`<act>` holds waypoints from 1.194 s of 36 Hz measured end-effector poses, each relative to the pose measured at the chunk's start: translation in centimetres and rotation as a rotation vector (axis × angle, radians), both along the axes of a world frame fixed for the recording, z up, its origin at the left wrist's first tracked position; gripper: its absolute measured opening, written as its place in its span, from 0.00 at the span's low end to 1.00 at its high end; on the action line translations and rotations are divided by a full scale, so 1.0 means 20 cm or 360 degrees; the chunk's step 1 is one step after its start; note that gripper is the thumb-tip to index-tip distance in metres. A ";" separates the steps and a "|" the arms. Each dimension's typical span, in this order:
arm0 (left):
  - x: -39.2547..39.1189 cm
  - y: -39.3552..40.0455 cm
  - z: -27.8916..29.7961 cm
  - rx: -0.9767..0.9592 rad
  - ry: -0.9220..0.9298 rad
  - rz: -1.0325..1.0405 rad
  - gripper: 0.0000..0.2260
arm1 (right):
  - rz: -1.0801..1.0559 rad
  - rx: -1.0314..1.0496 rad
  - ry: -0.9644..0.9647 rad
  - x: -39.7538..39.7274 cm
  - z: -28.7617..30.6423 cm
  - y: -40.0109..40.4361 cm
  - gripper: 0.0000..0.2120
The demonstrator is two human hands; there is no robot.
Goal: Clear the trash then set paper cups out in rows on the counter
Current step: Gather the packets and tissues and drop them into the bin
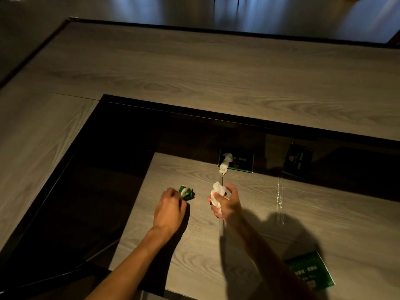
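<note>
The person is partway through clearing trash, and no paper cups are in view, so the rows are not begun. The left hand (170, 205) is clenched on a crumpled green wrapper (186, 193) near the left edge of the lower counter (194, 256). The right hand (227, 204) grips a wad of white tissue (217, 194) together with a thin clear straw-like piece (221, 226).

Still to collect: a white tissue scrap (225, 163) at the far edge, lying against a dark green packet (240, 161), a clear plastic sleeve (280, 202) towards the right, and a green packet (309, 271) at the near right.

The dim light makes the packets' print unreadable, and no bin shows.
</note>
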State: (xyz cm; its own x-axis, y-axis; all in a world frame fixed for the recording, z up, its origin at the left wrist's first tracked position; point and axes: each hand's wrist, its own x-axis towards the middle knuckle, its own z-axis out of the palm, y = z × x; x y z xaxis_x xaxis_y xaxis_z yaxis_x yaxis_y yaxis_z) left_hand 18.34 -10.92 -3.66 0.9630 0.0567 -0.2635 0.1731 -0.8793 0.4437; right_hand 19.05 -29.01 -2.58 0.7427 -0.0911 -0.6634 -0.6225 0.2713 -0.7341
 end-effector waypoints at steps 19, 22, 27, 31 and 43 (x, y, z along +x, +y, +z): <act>0.01 -0.65 0.18 -0.0173 -0.0229 -0.0305 0.29 | 0.0088 -0.0152 -0.0330 -0.08 0.00 -0.30 0.22; 0.03 -0.72 0.17 -0.0050 -0.0376 -0.0465 0.34 | -0.0034 -0.0172 -0.0280 -0.09 -0.01 -0.38 0.24; 0.21 -0.80 0.12 -0.0420 -0.0330 -0.0133 0.25 | -0.0165 -0.0323 -0.0171 -0.09 -0.02 -0.53 0.11; 0.52 -0.79 0.02 0.0030 -0.0127 -0.0137 0.16 | -0.0215 -0.0367 -0.0092 -0.16 -0.01 -0.68 0.09; 0.64 -0.79 -0.14 0.0078 0.0135 -0.0261 0.11 | -0.0357 -0.0347 0.0207 -0.24 -0.04 -1.04 0.16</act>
